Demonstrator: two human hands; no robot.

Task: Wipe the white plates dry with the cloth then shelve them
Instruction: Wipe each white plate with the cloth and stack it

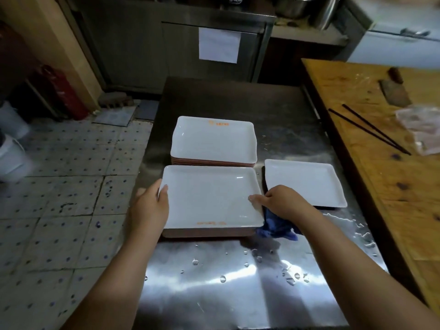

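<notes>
Room: a dim kitchen with a tiled floor (pixel 59 198) and a steel cabinet (pixel 181 44) at the back.
Table (pixel 238 282): steel, beaded with water drops, beside a wooden board (pixel 392 186) that carried a cleaver (pixel 394 90) and chopsticks (pixel 369 128).
Plates: a near stack (pixel 209 198) lay at the table's middle, a far stack (pixel 214 139) just behind it, a single plate (pixel 307 183) to the right.
Left hand (pixel 150 206): held the near stack's left edge, thumb over the rim.
Right hand (pixel 283 201): fingers curled round the cloth (pixel 277 226), fingertips touching the top plate's right edge.
Cloth: blue, bunched at the stack's near right corner.
</notes>
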